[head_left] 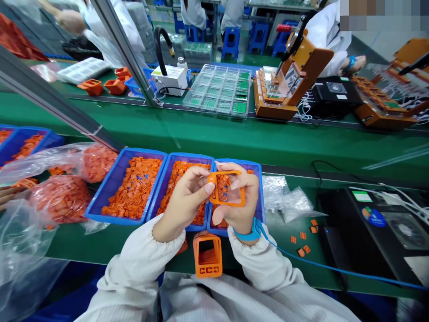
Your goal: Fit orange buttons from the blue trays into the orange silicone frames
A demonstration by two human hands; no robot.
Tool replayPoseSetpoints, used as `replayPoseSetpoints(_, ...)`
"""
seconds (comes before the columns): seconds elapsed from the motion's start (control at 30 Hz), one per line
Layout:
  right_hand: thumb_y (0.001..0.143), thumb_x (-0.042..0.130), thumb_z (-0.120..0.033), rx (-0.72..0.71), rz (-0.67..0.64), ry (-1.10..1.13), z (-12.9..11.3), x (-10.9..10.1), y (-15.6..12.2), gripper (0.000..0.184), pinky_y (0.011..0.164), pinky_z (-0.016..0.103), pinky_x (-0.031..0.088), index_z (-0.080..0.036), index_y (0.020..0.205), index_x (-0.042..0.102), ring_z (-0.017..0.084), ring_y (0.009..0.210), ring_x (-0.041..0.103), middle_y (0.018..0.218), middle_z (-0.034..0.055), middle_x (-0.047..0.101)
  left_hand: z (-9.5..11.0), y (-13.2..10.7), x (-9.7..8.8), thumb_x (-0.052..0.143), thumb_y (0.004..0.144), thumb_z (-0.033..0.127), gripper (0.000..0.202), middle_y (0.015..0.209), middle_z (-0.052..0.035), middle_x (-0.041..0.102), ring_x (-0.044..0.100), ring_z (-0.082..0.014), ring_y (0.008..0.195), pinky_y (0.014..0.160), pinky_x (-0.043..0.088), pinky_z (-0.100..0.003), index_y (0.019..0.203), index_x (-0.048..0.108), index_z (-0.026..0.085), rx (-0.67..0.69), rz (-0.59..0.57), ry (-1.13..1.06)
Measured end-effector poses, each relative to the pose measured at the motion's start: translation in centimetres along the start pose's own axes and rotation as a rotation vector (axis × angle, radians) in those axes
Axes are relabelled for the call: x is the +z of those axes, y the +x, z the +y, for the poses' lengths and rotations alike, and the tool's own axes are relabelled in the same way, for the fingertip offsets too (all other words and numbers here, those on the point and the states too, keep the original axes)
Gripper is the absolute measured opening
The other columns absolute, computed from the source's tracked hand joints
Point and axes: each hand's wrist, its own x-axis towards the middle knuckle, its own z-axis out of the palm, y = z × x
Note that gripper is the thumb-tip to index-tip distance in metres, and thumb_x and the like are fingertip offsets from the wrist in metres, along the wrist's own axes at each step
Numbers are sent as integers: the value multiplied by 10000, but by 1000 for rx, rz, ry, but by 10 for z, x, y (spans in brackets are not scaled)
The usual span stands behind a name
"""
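My right hand [239, 197] grips a thin orange plastic frame [231, 202] and holds it upright over the blue bins. My left hand [187, 194] pinches a small orange piece [211, 179] against the frame's upper left corner. Both hands hover above the middle blue bin [167, 179] and the right blue bin [258, 197], each filled with small orange parts. An orange box-shaped housing [208, 255] stands at the table's near edge, just below my wrists. A blue wrist strap [250, 232] circles my right wrist.
A third blue bin [114, 188] of orange parts sits left, beside plastic bags [60, 197] of more parts. A black device [372, 223] lies right, with loose orange pieces [303, 243] near it. Across the green belt [234, 138] are a clear tray [219, 89], orange fixtures [284, 76] and other workers.
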Motion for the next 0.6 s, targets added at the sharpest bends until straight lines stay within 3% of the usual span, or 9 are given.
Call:
replayPoseSetpoints(0.1,644,978,-506,-65,-34,-73,-3,1,1,602,1121,477,569,-345,1076,592,261,1262,732,1354,22,717,-1,-2,1,842,899,400,322,914,-7,704,665,-126,747,673,547,-216,1131,699,228,-137,-121,-83)
replayPoseSetpoints(0.2,652,999,-440,-111,-73,-215,-8,2,1,553,1202,549,492,-321,985,574,287,1235,751,1320,21,742,2,-3,1,782,943,462,324,800,-25,688,648,-127,678,649,542,-220,938,699,149,-211,-215,-54)
replayPoseSetpoints(0.3,651,1010,-417,-136,-108,-305,-10,3,0,551,1199,587,478,-315,956,563,308,1221,757,1302,25,754,6,-5,1,816,909,473,374,782,-37,693,660,-144,701,693,549,-241,836,677,134,-216,-201,-43)
replayPoseSetpoints(0.43,633,1020,-415,-158,-115,-303,-10,3,-1,581,1123,574,537,-337,974,556,310,1174,771,1278,13,759,10,-5,0,853,874,459,361,825,-54,724,680,-165,747,742,557,-265,886,699,132,-252,-196,-87)
replayPoseSetpoints(0.6,641,1013,-434,-164,-144,-257,-10,1,2,587,1084,577,559,-340,995,554,316,1187,765,1301,21,748,12,-1,-4,844,889,433,329,795,-56,725,697,-174,749,746,564,-269,901,729,125,-258,-283,-125)
